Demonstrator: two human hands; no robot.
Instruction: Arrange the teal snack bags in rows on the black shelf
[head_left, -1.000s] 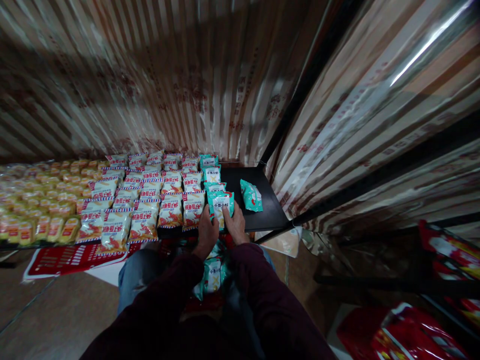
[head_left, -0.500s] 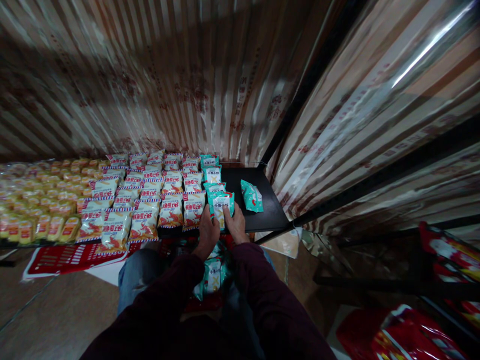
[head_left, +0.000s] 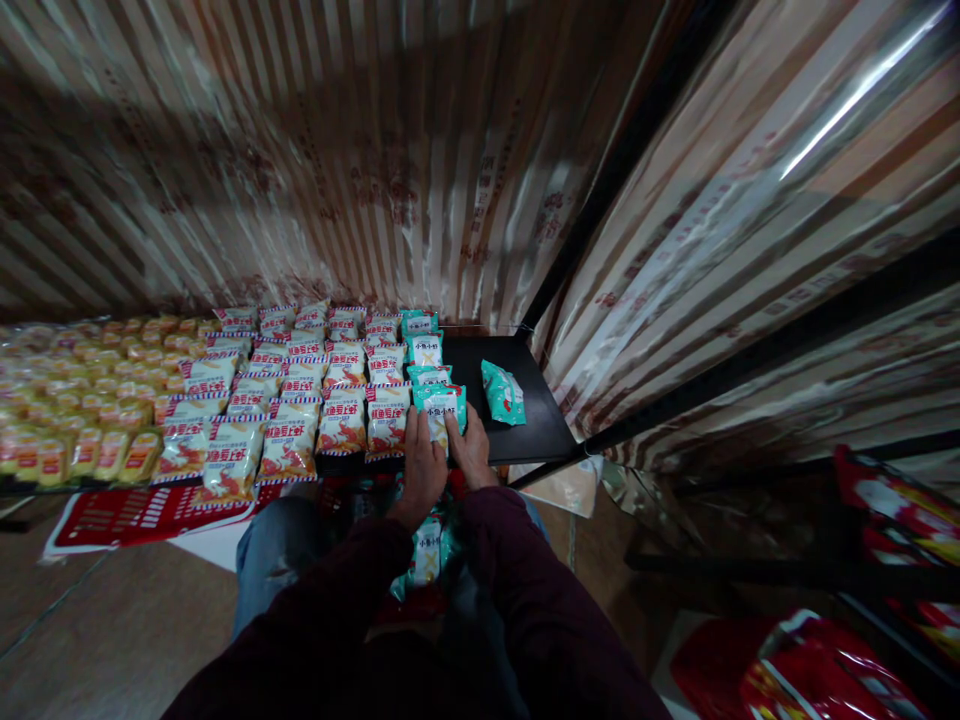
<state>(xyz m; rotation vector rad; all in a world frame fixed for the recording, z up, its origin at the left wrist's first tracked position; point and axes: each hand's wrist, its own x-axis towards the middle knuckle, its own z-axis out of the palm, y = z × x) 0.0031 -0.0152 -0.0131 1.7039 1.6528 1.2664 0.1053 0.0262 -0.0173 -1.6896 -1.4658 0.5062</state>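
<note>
A teal snack bag (head_left: 438, 404) lies at the front of a column of teal bags on the black shelf. My left hand (head_left: 422, 472) rests against its lower left part, with the fingers stretched out and lying along the bag. On the right side, my right hand (head_left: 470, 452) has the bag's edge between thumb and fingers. Behind it stand more teal bags, such as one with a white label (head_left: 426, 350). Another teal bag (head_left: 503, 392) lies tilted on the shelf to the right. Below my hands, between my knees, are further teal bags (head_left: 427, 553).
White-and-orange snack bags (head_left: 343, 425) fill several columns to the left, with small yellow packs (head_left: 112, 450) beyond. A red basket (head_left: 142, 518) sits under the black shelf (head_left: 529, 440). Dark frame bars (head_left: 652, 400) slant at right, near red packages (head_left: 825, 665).
My left hand has gone from holding the bag's left edge to lying with straightened fingers on it. The bag has shifted slightly left; my right hand stays at its right side.
</note>
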